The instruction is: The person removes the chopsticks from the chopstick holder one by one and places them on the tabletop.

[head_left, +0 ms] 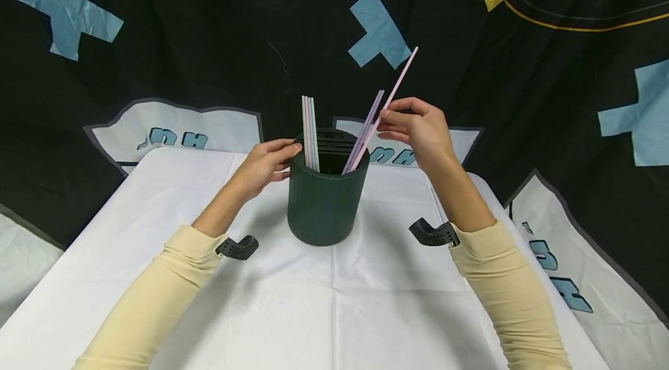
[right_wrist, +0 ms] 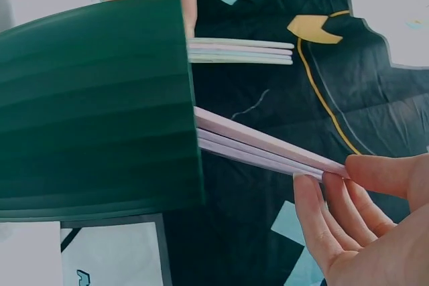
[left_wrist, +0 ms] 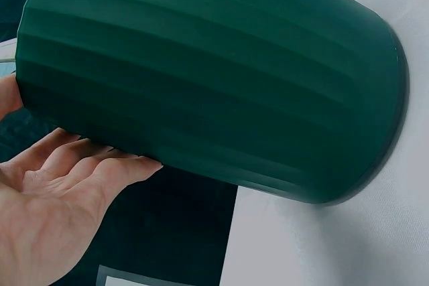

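Note:
A dark green bin [head_left: 324, 207] with a tapering, ribbed wall stands upright on the white table. My left hand [head_left: 263, 164] holds its rim and side from the left, thumb at the rim and fingers against the outer wall. Between thumb and fingertips, my right hand [head_left: 418, 126] pinches a pale pink chopstick [head_left: 399, 79] near its middle. Its lower end goes into the bin, hidden by the wall. Close beside it lean purple chopsticks [right_wrist: 248, 153]. Several pastel chopsticks [right_wrist: 244, 51] stand together near the bin's left side.
White cloth covers the table [head_left: 292, 312]. Behind hangs a black cloth backdrop [head_left: 209, 50] with blue and yellow tape on it. A dark slotted piece [head_left: 329, 137] sits at the back of the bin's mouth. Both wrists carry black straps.

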Action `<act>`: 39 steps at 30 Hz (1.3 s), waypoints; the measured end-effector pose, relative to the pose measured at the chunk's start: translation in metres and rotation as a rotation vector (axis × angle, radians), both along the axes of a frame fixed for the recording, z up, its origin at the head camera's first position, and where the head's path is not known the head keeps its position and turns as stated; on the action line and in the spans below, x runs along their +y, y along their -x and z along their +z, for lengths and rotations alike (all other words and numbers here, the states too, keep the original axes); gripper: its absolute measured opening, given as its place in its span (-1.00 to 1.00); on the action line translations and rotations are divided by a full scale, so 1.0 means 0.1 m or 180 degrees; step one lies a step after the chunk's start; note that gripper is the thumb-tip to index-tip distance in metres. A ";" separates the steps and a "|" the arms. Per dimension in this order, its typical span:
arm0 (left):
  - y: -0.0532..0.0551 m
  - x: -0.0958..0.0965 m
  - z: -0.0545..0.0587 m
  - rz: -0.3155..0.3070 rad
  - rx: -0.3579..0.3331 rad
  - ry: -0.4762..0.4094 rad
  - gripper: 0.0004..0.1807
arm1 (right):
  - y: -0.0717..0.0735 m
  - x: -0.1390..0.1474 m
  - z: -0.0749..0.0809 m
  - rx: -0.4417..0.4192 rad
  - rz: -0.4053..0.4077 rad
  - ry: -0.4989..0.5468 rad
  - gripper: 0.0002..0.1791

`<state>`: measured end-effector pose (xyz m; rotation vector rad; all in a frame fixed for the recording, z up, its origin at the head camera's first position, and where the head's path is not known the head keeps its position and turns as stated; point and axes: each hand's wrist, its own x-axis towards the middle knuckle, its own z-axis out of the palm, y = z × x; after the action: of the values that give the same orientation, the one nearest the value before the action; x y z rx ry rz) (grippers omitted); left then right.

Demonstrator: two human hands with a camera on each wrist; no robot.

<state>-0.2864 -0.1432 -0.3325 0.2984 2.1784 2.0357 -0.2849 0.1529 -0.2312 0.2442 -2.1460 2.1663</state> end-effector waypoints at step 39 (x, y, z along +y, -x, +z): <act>0.00 0.00 -0.01 -0.0020 0.0031 -0.0051 -0.43 | 0.17 0.94 -0.51 -0.0762 -0.0415 -0.0455 -0.59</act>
<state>-0.2862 -0.1437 -0.3334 0.3170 2.1648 2.0538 -0.3018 0.2472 -0.2821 -0.1513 -2.3697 2.0646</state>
